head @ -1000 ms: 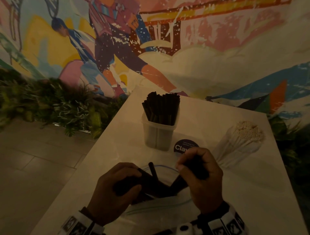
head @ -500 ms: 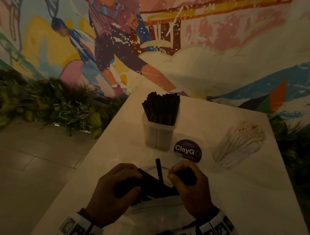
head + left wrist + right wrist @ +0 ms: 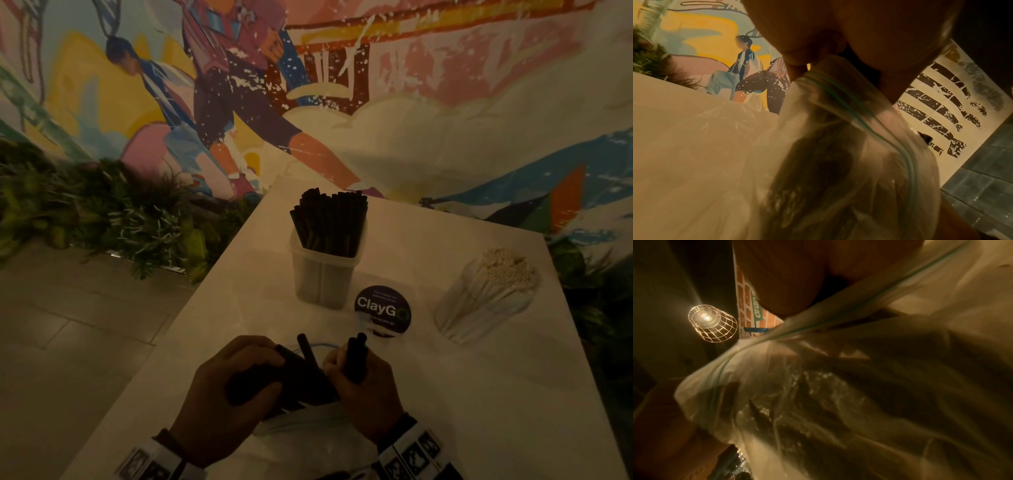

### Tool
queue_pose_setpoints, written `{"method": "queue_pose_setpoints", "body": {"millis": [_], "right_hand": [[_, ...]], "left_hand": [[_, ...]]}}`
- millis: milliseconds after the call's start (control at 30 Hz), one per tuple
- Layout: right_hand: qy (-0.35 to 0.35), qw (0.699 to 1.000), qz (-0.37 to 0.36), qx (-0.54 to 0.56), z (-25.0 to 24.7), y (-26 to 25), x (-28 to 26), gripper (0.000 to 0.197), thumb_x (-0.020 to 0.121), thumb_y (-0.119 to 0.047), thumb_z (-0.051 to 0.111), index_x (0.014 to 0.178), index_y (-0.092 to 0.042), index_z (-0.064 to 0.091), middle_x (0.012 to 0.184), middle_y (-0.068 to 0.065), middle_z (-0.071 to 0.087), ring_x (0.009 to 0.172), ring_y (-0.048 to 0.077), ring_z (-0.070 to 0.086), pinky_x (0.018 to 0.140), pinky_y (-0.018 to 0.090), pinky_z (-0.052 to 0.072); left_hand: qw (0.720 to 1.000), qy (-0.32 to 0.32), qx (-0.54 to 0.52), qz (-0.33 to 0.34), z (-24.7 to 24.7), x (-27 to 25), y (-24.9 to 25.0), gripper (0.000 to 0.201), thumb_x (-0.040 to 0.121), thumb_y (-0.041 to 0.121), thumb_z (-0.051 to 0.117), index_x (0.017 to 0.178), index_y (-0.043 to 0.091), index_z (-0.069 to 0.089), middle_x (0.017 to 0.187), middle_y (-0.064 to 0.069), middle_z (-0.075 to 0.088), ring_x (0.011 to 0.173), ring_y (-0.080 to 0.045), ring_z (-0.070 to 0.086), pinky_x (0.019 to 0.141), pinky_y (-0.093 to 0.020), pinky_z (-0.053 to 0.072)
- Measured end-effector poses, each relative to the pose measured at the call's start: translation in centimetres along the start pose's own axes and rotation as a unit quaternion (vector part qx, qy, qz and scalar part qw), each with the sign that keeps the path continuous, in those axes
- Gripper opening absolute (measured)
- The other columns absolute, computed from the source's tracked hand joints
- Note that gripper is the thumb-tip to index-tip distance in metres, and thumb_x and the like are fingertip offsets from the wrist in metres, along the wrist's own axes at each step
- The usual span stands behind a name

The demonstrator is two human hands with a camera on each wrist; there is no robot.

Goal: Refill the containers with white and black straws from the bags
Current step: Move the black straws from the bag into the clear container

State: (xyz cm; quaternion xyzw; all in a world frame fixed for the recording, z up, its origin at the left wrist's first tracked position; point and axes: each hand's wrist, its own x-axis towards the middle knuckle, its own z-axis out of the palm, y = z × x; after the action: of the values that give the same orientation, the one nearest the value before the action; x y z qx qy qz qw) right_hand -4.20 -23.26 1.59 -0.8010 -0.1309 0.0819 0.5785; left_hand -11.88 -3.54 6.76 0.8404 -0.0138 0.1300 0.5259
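Near the table's front edge lies a clear zip bag [image 3: 308, 431] of black straws. My left hand [image 3: 236, 387] grips a bundle of black straws [image 3: 294, 377] at the bag's mouth. My right hand [image 3: 363, 380] holds two black straws [image 3: 356, 353] that stick up from its fist. One loose black straw [image 3: 306, 349] stands between the hands. Further back, a clear square container [image 3: 325, 274] is packed with black straws. A round clear container of white straws [image 3: 486, 294] leans at the right. Both wrist views show the bag [image 3: 838, 146] [image 3: 859, 394] close up and blurred.
A round dark ClayGo sticker [image 3: 382, 309] lies on the white table [image 3: 496, 394] between the two containers. The table's left edge drops to a tiled floor [image 3: 68, 325], with plants [image 3: 102, 212] along a painted mural wall. A caged lamp [image 3: 712, 323] hangs overhead.
My right hand has come back down from near the sticker to the bag's mouth and now holds two straws upright. The left hand has stayed on the bundle.
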Motion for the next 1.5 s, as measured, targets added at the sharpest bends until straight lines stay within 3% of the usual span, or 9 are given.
{"method": "queue_pose_setpoints", "body": {"millis": [200, 300, 433, 600, 800, 933, 1200, 1333, 1500], "right_hand": [[0.022, 0.999, -0.02, 0.037, -0.1, -0.6, -0.5, 0.04, 0.084, -0.009, 0.069, 0.063, -0.04, 0.057, 0.063, -0.009, 0.062, 0.063, 0.01, 0.061, 0.069, 0.034, 0.053], [0.051, 0.996, -0.046, 0.062, -0.5, -1.6, -1.0, 0.026, 0.079, -0.042, 0.071, 0.068, -0.03, 0.052, 0.063, 0.002, 0.059, 0.06, 0.014, 0.06, 0.066, 0.04, 0.053], [0.094, 0.989, -0.059, 0.097, -1.2, -3.0, -1.3, 0.035, 0.069, -0.073, 0.061, 0.063, -0.041, 0.049, 0.059, 0.008, 0.049, 0.051, 0.025, 0.054, 0.055, 0.045, 0.049], [0.115, 0.982, -0.087, 0.119, -2.6, -6.1, -0.8, 0.035, 0.069, -0.066, 0.068, 0.061, -0.04, 0.047, 0.057, 0.011, 0.045, 0.051, 0.039, 0.052, 0.049, 0.044, 0.048], [0.085, 0.952, -0.142, 0.258, -5.5, -10.9, 1.0, 0.046, 0.066, -0.054, 0.078, 0.061, -0.019, 0.048, 0.048, -0.007, 0.047, 0.038, 0.012, 0.049, 0.046, 0.028, 0.046], [0.044, 0.92, -0.209, 0.329, -7.4, -15.0, 2.9, 0.034, 0.071, -0.05, 0.075, 0.061, -0.026, 0.053, 0.047, -0.013, 0.048, 0.035, 0.008, 0.04, 0.046, 0.021, 0.04], [0.245, 0.879, -0.294, 0.283, -8.5, -18.7, 10.3, 0.025, 0.087, -0.031, 0.053, 0.063, -0.026, 0.053, 0.044, -0.007, 0.046, 0.039, 0.016, 0.046, 0.054, 0.033, 0.049], [0.252, 0.902, -0.248, 0.246, -6.8, -17.1, 13.5, 0.026, 0.084, -0.036, 0.06, 0.059, -0.03, 0.066, 0.05, -0.006, 0.056, 0.052, 0.015, 0.056, 0.066, 0.033, 0.055], [0.194, 0.96, -0.139, 0.146, -4.0, -11.3, 16.5, 0.03, 0.091, -0.028, 0.061, 0.063, -0.018, 0.057, 0.061, 0.0, 0.061, 0.061, 0.007, 0.061, 0.068, 0.015, 0.049]], "left_hand": [[1.0, -0.002, 0.015, -0.007, -0.2, -0.1, -0.2, 0.024, 0.067, 0.037, 0.067, 0.091, 0.039, 0.067, 0.109, 0.018, 0.061, 0.099, -0.008, 0.063, 0.078, -0.018, 0.053], [1.0, -0.009, 0.021, -0.01, -0.2, -0.2, -0.2, 0.024, 0.067, 0.038, 0.066, 0.092, 0.041, 0.066, 0.109, 0.019, 0.06, 0.1, -0.008, 0.062, 0.079, -0.018, 0.053], [1.0, -0.004, 0.017, -0.003, -0.2, -0.1, -0.3, 0.025, 0.067, 0.033, 0.068, 0.09, 0.039, 0.067, 0.107, 0.016, 0.063, 0.1, -0.009, 0.064, 0.08, -0.013, 0.049], [1.0, -0.011, 0.001, -0.014, -0.2, 0.0, -0.4, 0.025, 0.066, 0.034, 0.067, 0.091, 0.04, 0.067, 0.108, 0.017, 0.062, 0.1, -0.009, 0.063, 0.081, -0.014, 0.051], [1.0, -0.011, 0.003, -0.015, -0.3, 0.0, -0.5, 0.027, 0.065, 0.034, 0.067, 0.092, 0.04, 0.066, 0.108, 0.017, 0.062, 0.101, -0.008, 0.063, 0.081, -0.013, 0.051], [1.0, -0.011, -0.004, -0.007, -0.4, 0.0, -0.5, 0.026, 0.066, 0.031, 0.069, 0.091, 0.038, 0.067, 0.107, 0.014, 0.063, 0.099, -0.01, 0.064, 0.079, -0.015, 0.051], [1.0, -0.008, -0.008, -0.009, -0.2, 0.0, -0.1, 0.023, 0.067, 0.029, 0.067, 0.089, 0.036, 0.068, 0.106, 0.014, 0.063, 0.098, -0.009, 0.064, 0.078, -0.017, 0.052], [1.0, -0.008, -0.004, -0.008, -0.3, -0.1, -0.2, 0.025, 0.066, 0.028, 0.067, 0.089, 0.037, 0.067, 0.106, 0.015, 0.062, 0.098, -0.008, 0.064, 0.077, -0.014, 0.052], [1.0, -0.004, -0.011, -0.017, -0.2, -0.1, -0.2, 0.024, 0.066, 0.028, 0.067, 0.088, 0.037, 0.068, 0.106, 0.016, 0.063, 0.097, -0.009, 0.064, 0.076, -0.015, 0.052]]}}
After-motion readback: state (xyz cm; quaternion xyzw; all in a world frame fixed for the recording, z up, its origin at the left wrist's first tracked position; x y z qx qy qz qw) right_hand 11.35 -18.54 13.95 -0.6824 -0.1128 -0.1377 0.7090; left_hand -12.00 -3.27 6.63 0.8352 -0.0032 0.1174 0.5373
